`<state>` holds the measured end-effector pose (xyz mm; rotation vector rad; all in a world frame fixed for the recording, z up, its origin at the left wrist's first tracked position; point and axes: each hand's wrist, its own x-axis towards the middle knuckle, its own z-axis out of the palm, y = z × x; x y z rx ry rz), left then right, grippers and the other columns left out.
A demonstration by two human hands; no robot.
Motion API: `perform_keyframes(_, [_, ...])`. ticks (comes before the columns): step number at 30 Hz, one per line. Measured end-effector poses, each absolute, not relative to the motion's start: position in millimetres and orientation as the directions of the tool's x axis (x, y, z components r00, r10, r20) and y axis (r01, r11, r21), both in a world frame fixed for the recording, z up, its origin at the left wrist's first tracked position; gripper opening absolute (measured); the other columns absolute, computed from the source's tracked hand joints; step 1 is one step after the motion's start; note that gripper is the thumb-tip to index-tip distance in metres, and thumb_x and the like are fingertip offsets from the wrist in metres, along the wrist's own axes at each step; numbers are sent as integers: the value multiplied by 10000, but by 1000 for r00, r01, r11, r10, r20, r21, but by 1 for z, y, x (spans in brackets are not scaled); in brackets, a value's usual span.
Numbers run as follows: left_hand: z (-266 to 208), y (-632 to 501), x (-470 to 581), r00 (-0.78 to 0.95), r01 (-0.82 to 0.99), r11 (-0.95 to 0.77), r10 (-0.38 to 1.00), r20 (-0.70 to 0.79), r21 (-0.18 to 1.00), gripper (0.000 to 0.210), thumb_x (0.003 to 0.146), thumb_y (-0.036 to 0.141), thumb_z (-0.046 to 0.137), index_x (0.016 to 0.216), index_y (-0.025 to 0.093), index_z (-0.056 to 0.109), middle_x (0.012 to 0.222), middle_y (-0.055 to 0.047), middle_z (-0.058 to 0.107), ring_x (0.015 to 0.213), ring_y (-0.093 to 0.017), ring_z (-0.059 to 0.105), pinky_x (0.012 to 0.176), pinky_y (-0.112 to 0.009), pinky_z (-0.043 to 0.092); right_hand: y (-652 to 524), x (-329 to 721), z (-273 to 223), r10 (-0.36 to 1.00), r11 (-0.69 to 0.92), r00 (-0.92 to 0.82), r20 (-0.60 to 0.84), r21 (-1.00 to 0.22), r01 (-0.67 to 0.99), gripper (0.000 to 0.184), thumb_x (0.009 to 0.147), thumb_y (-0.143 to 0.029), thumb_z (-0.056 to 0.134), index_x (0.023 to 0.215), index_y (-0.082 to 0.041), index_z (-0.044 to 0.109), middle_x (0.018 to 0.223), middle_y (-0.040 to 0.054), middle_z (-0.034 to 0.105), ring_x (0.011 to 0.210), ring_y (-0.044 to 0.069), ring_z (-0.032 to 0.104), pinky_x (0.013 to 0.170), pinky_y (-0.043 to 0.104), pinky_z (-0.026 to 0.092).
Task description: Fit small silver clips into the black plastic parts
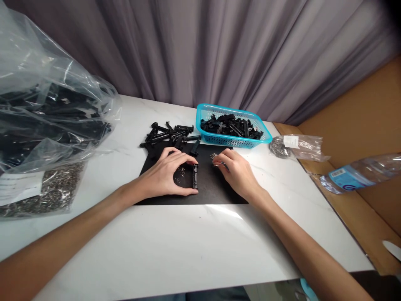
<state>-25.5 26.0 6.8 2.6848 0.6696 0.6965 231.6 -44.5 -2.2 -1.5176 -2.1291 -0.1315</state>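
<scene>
My left hand (171,173) grips a narrow black plastic part (195,176) by its two ends, thumb at the near end and fingers at the far end. The part stands lengthwise over a black mat (209,193). Small shiny metal pieces (181,171) lie on the mat behind it, partly framed by that hand. My right hand (235,169) is closed in a pinch at the mat's right side, with a thin shiny sliver (218,163) at its fingertips, too small to name. Close beside those fingertips is another little heap of metal pieces (213,155).
Loose black plastic parts (169,134) are piled behind the mat. A blue basket (233,142) holds many more. Clear bags (94,90) of black parts and metal bits (59,188) stand left. At right are a small bag (296,147), a plastic bottle (354,173) and cardboard (363,108).
</scene>
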Motion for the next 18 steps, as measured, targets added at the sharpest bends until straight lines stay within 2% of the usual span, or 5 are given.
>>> perform_keyframes(18, [8, 25, -25, 782, 353, -864, 483, 394, 358, 625, 733, 625, 835, 1182, 252, 611, 1179, -28, 739, 1130, -286, 646, 1137, -464, 320, -45, 229, 0, 831, 384, -201, 518, -272, 883, 197, 1020, -138, 503, 975, -226, 674, 1017, 84, 715, 913, 236, 670, 782, 349, 526])
